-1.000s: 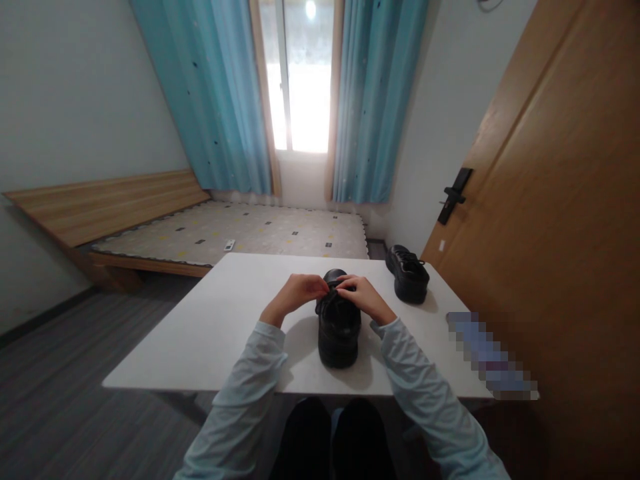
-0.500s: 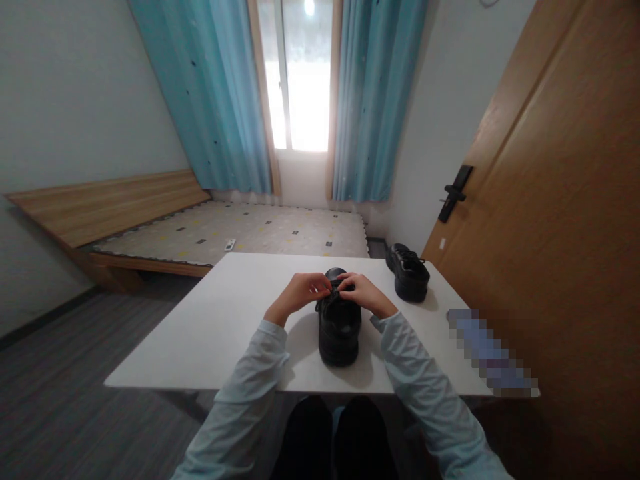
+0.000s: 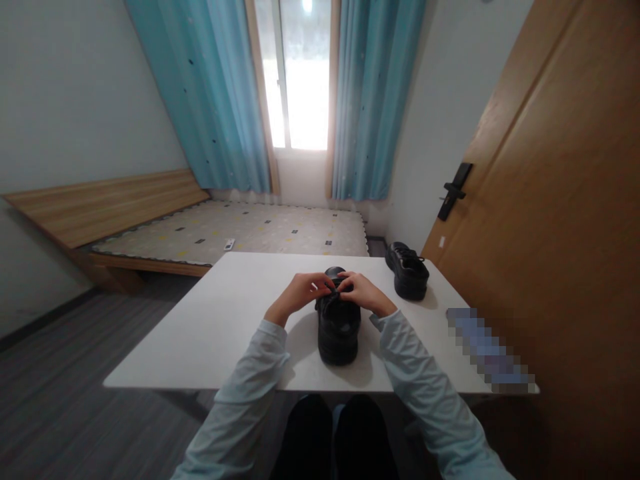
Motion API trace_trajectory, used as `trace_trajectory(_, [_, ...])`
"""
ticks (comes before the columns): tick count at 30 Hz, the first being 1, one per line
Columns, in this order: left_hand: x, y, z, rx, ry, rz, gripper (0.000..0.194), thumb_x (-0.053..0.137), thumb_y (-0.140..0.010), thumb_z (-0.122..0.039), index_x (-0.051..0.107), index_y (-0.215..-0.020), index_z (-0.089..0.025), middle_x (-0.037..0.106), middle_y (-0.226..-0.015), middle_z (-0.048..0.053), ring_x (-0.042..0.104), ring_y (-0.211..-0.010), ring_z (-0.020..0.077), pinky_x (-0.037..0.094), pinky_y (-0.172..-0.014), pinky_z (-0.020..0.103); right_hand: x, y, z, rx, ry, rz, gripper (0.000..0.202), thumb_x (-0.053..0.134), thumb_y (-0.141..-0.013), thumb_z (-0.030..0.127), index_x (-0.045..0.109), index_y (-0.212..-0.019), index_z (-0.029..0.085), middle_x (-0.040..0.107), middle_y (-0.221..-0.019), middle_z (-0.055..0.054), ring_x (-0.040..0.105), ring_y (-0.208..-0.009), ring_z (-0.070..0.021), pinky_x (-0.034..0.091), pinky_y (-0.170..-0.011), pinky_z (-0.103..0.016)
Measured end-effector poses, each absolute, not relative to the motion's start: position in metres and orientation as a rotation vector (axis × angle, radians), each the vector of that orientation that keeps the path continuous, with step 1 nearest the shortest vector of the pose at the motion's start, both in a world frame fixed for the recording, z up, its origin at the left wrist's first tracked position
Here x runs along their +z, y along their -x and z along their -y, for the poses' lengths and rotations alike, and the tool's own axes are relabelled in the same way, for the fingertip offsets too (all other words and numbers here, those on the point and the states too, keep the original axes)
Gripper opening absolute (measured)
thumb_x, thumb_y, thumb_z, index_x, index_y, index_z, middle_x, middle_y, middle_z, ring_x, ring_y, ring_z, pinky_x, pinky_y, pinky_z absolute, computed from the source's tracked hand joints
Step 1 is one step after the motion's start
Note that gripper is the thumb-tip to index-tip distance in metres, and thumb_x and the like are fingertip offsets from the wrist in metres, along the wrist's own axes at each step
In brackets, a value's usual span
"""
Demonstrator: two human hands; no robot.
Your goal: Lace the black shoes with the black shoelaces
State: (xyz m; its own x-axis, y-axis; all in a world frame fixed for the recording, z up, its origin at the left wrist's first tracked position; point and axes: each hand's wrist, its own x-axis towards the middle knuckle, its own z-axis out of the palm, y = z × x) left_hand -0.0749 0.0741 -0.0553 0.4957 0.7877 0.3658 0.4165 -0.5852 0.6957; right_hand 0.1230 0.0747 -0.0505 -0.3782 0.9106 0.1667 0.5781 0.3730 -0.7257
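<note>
A black lace-up shoe (image 3: 339, 340) stands upright on the white table (image 3: 200, 333), its heel towards me and its toe pointing away. Over its lacing, my left hand (image 3: 306, 292) is closed in a pinch on the black shoelace (image 3: 331, 303) from the left side. From the right, my right hand (image 3: 361, 291) pinches the lace too, its fingertips almost meeting the left ones. The exact strands between the fingers are too small to make out. Both hands partly cover the front of the shoe.
A second black shoe (image 3: 410, 275) stands at the table's far right corner. A blurred bluish item (image 3: 487, 350) lies along the right edge. Behind the table is a bed (image 3: 270, 230) with a small white object (image 3: 229, 245) on it. A wooden door (image 3: 560, 220) rises at the right.
Both hands stay at the laces; the left fingertips have shifted slightly right, closer to the right ones. The shoes have not visibly moved on the table.
</note>
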Motion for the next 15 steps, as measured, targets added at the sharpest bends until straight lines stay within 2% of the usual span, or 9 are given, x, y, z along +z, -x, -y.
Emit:
trace_trajectory(4, [-0.0584,0.0750,-0.0764,0.965,-2.208,-0.975,0.015,0.063,-0.077,-0.021,0.069,-0.090,-0.017,0.068,-0.073,0.000,0.063,-0.067,0.0109,0.052,-0.065,0.022,-0.0513,-0.1226,-0.0744,0.737,1.255,2.085,0.008,0.069,-0.065,0.014,0.076,-0.067,0.017,0.070,-0.097,-0.009,0.056,-0.112,-0.0283,0.039,-0.099,-0.039])
trace_trajectory(8, [-0.0597,0.0741,-0.0777,1.029,-2.222,-0.942,0.015,0.061,-0.079,-0.022,0.068,-0.091,-0.017,0.070,-0.086,0.003,0.064,-0.075,0.0126,0.054,-0.067,0.024,-0.0537,-0.1241,-0.0739,0.690,1.220,2.027,0.009,0.066,-0.069,0.016,0.074,-0.068,0.018,0.066,-0.103,-0.009,0.059,-0.105,-0.0247,0.039,-0.098,-0.039])
trace_trajectory(15, [-0.0579,0.0735,-0.0767,1.109,-2.237,-0.980,0.018,0.056,-0.085,-0.028,0.069,-0.093,-0.018,0.068,-0.086,0.004,0.063,-0.076,0.0136,0.053,-0.067,0.025,-0.0556,-0.1260,-0.0740,0.626,1.140,1.881,0.005,0.066,-0.072,0.017,0.069,-0.067,0.017,0.063,-0.100,-0.009,0.058,-0.099,-0.0207,0.041,-0.096,-0.039])
